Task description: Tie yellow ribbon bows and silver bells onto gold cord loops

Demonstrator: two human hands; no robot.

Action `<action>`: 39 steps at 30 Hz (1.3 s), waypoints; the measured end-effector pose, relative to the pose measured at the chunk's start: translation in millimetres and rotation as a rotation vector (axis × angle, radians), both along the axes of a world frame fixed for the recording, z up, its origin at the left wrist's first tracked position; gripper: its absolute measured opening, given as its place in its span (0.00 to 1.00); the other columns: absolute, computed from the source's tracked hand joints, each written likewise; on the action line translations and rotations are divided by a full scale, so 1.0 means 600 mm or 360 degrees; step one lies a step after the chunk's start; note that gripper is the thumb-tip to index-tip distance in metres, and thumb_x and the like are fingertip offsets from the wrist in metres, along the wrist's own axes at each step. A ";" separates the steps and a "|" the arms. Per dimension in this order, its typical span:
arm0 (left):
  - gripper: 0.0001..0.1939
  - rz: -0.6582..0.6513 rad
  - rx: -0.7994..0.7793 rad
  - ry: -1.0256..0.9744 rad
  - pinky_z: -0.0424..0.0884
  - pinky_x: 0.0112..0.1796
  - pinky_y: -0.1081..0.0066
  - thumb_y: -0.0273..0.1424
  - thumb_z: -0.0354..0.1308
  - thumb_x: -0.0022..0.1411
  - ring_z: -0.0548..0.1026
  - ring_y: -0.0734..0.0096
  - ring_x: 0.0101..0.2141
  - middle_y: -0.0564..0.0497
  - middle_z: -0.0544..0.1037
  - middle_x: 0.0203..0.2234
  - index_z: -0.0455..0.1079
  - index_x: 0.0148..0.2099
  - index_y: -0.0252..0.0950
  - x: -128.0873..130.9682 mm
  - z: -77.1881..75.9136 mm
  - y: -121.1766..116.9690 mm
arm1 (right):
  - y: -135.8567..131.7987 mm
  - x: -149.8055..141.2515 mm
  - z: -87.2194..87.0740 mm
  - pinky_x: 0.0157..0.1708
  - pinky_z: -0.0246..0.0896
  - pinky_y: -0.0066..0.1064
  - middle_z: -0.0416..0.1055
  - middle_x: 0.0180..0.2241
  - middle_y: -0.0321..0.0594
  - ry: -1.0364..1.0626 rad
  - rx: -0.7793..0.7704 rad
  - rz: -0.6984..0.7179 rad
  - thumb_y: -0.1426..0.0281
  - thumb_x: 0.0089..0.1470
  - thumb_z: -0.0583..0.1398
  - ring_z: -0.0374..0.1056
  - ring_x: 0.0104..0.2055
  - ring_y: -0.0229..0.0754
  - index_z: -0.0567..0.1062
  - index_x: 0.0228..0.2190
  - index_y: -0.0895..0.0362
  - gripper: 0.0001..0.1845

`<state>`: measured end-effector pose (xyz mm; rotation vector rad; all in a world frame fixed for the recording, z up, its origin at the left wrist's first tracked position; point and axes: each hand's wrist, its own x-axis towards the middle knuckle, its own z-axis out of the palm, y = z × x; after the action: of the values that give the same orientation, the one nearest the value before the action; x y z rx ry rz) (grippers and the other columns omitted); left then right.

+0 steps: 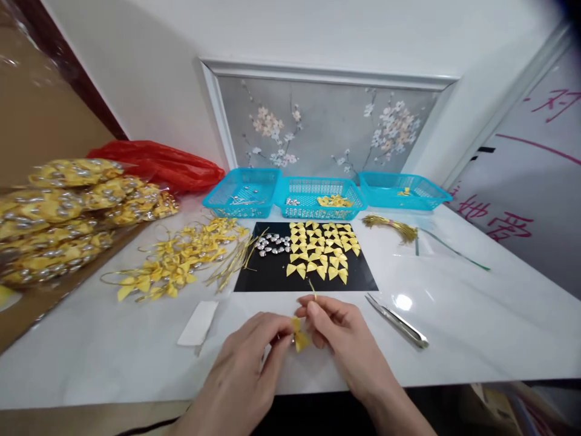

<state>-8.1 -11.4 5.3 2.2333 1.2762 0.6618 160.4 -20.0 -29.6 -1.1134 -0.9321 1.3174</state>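
Observation:
Near the table's front edge, a yellow ribbon bow (298, 336) is pinched between the thumb and fingers of my left hand (252, 354). Just right of the bow, my right hand (342, 333) is closed on a thin gold tie (314, 293), whose end sticks up above the fingertips. A small part of the bow is hidden by the left fingers. Ahead of both hands lies a black mat (258, 275) with rows of yellow bows (318, 248) and a cluster of silver beads (272, 243). Several loose gold ties (231, 263) rest at the mat's left edge.
Tweezers (399, 321) lie right of my hands, a white slip (198, 324) to the left. Finished bows with loops (181, 257) are heaped at left, beside bagged bows (59, 212). Blue baskets (318, 213) line the wall; a gold tie bundle (391, 227) sits at right.

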 end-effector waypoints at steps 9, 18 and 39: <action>0.09 -0.0111 -0.1025 -0.0407 0.64 0.33 0.71 0.36 0.60 0.60 0.70 0.66 0.30 0.53 0.76 0.25 0.78 0.32 0.38 -0.001 0.014 -0.001 | -0.005 -0.003 -0.004 0.21 0.52 0.24 0.75 0.30 0.40 -0.0106 0.0078 -0.0118 0.57 0.58 0.61 0.55 0.21 0.30 0.81 0.36 0.59 0.18; 0.08 -0.0102 -0.1266 -0.0739 0.63 0.33 0.73 0.37 0.65 0.58 0.67 0.70 0.28 0.55 0.76 0.25 0.80 0.32 0.39 -0.008 0.012 0.000 | -0.012 0.001 -0.024 0.32 0.69 0.27 0.78 0.32 0.41 -0.0743 0.0566 -0.0336 0.69 0.63 0.56 0.73 0.31 0.39 0.81 0.43 0.56 0.14; 0.12 0.0076 -0.1571 -0.0944 0.61 0.22 0.77 0.37 0.67 0.54 0.68 0.78 0.20 0.56 0.73 0.19 0.74 0.26 0.33 0.011 0.015 0.019 | -0.020 0.010 -0.013 0.33 0.71 0.34 0.77 0.39 0.50 -0.1637 0.1560 -0.0302 0.89 0.58 0.54 0.68 0.35 0.43 0.72 0.54 0.64 0.24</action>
<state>-1.7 0.0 14.5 1.0963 1.0106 0.4874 166.3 -32.2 -37.7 -0.9773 -1.8666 -0.0659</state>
